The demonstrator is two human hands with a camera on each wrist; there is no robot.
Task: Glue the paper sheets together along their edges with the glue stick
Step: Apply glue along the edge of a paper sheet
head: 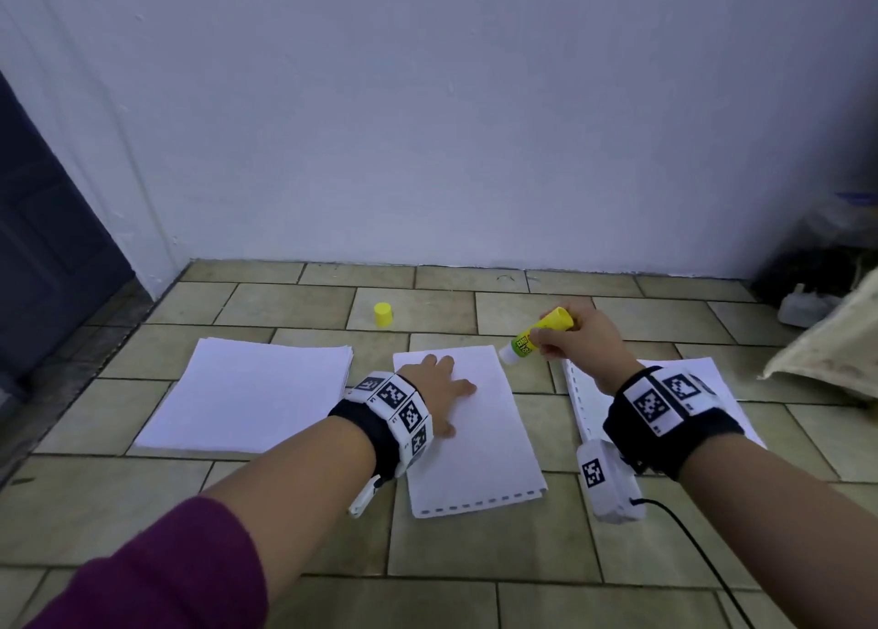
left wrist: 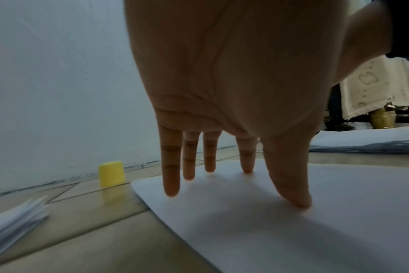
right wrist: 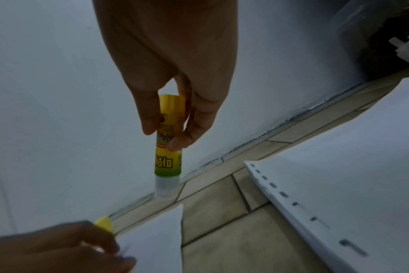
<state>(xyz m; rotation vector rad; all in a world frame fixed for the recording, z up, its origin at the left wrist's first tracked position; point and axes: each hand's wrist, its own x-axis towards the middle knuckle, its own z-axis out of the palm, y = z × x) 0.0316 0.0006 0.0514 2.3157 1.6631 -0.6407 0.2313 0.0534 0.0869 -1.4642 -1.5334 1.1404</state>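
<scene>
We are working on a tiled floor point(head: 294, 524), glazed and faintly reflective, which carries everything. Left of our left grip lies the biggest thing, a thick stack of plain white paper point(head: 247, 391), matte, its edges fanned slightly. Right of and beneath our right wrist sits a 2nd pile point(head: 703, 381) whose near long edge shows a row of dark dashes, possibly staples or punch marks; we cannot tell which.

Between the 2 grips lies the middle sheet point(head: 470, 438), flat and thin, its long axis running away from us, with the same dashed row on its near short edge. Our left hand point(head: 437, 386) lies spread on its far half, fingers point(left wrist: 171, 184) straight and fingertips pressing the paper down.

Our right hand point(head: 579, 338) has thumb and fingers pinched round the glue stick point(head: 537, 336), a smooth plastic cylinder with a yellow barrel and green label. It is uncapped, and its translucent white end points down and left, hanging just off the sheet's far right corner without touching it. That right long edge is nearest the right grip, so we judge the coming stroke should run along it towards us while the left hand pins the sheet.

The small yellow cap point(head: 383, 314) stands upright beyond the left grip, near the wall.
</scene>
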